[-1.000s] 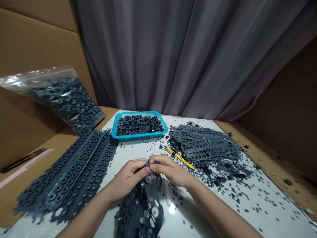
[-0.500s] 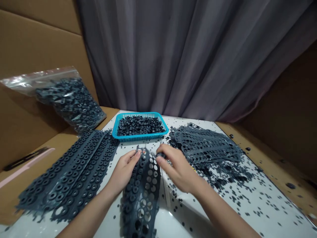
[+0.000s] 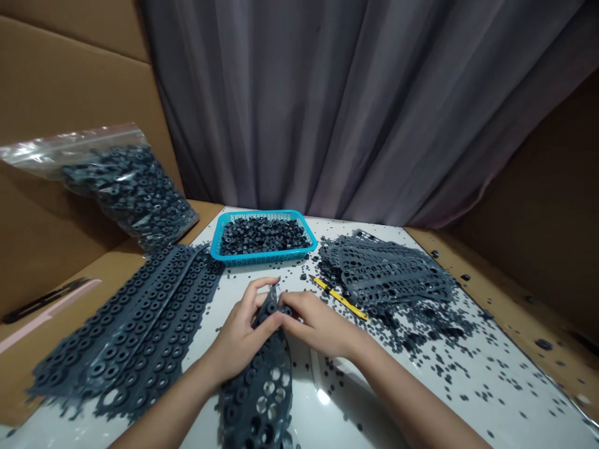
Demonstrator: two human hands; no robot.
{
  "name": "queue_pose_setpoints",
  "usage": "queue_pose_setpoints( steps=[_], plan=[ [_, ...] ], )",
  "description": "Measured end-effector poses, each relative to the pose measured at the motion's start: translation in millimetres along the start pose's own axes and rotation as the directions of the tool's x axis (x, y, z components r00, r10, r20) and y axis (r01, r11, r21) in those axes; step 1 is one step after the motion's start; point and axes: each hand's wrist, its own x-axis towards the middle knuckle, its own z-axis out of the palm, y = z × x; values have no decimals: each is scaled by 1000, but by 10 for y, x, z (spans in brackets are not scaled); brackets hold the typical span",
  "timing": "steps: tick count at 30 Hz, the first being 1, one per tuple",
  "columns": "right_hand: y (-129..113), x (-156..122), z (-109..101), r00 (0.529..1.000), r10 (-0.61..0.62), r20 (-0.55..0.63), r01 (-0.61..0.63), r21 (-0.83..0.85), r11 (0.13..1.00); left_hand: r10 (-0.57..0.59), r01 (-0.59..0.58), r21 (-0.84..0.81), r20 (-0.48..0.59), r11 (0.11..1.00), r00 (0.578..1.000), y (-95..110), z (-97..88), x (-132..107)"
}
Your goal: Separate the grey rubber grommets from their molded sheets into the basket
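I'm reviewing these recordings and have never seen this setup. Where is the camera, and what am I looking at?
There is no machine: a person works bare-handed, and one head-worn camera looks forward and down. The left hand grips a dark, flexible strip near its far end; the right hand's fingertips meet it there. On the white table lie studded sheets at left, a blue basket of small dark pieces ahead, and a yellow cutter, holed sheets and scattered bits at right.
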Motion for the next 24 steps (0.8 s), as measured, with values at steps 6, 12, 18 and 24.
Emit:
queue_pose_setpoints(
  steps=[6, 12, 18, 24],
  plan=[
    [182, 69, 156, 999, 9, 46, -37, 656, 754, -141, 187, -355, 151, 916, 978, 14, -27, 28],
    [226, 147, 314, 997, 57, -58, 37, 945, 325, -165, 189, -672, 100, 716, 981, -19, 23, 26],
    [321, 130, 74, 952, 106, -288, 238, 911, 338, -185, 148, -562, -10, 814, 983, 33, -44, 32],
    [579, 498, -321, 898, 109, -426, -29, 191, 981, -226, 177, -269, -166, 947, 960, -103, -19, 123]
  ],
)
